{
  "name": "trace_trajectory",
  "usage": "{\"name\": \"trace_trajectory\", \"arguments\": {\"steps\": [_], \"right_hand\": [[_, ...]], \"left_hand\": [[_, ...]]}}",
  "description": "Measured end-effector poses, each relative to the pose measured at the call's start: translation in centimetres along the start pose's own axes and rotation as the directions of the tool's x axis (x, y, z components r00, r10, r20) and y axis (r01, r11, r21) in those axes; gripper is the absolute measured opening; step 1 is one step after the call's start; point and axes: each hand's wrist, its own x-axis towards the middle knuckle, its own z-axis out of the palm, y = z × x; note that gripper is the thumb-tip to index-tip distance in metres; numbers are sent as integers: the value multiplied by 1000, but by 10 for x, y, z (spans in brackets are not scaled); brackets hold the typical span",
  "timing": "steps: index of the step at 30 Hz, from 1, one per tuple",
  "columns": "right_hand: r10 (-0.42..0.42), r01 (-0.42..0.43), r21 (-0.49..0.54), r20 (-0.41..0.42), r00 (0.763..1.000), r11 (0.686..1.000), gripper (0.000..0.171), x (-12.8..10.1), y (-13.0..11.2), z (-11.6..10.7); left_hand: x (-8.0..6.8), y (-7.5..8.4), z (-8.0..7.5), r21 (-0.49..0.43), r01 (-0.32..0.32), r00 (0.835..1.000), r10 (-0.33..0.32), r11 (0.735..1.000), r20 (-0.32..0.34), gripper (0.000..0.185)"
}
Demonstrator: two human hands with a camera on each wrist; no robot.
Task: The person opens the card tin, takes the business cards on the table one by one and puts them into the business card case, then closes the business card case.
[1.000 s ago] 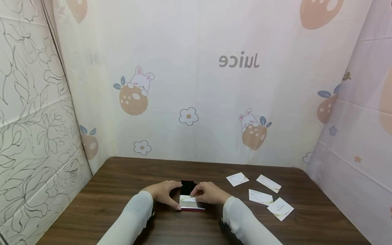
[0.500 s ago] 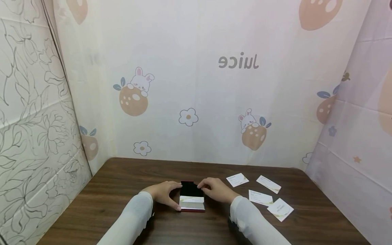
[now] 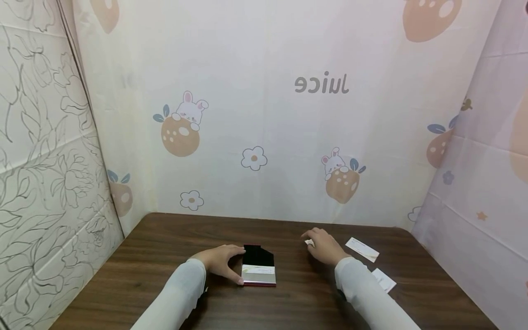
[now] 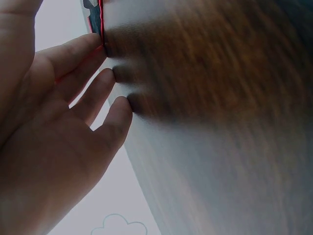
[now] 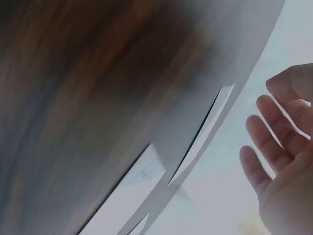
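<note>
An open red card case (image 3: 258,267) lies on the brown table (image 3: 173,247), its black lid flipped back and a white card in its silver tray. My left hand (image 3: 222,261) brackets the case's left edge between thumb and forefinger; in the left wrist view the forefinger (image 4: 78,54) touches the red edge (image 4: 101,24). My right hand (image 3: 324,246) is off to the right with relaxed, spread fingers (image 5: 274,132), lying over a white business card (image 3: 309,242) of which only a corner shows.
Two more white cards lie at the right, one (image 3: 362,250) beyond my right sleeve and one (image 3: 384,280) partly under it. The right wrist view shows cards (image 5: 205,127) edge-on, blurred. Patterned fabric walls close in the table on three sides.
My right hand left the case and travelled right to the loose cards, now covering the nearest one. The card stays in the case. My left hand has not moved.
</note>
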Motion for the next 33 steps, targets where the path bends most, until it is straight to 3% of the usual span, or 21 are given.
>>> {"name": "trace_trajectory", "arguments": {"steps": [9,16,25,33], "right_hand": [[100,-87,-98,129,987,991,48,3,20,-8],[163,-120,-178,249,955,977,66,5,33,-3],[156,-94,-226,277,948,970,59,6,36,-10],[177,-123,-182,319,931,976,55,12,46,-13]], "left_hand": [[0,0,1,-4,-5,1000,5,1000,-5,92],[0,2,1,-7,5,1000,-5,1000,-3,92],[-1,4,-1,15,13,1000,-13,1000,-10,91],[-1,5,0,16,19,1000,-19,1000,-9,91]]}}
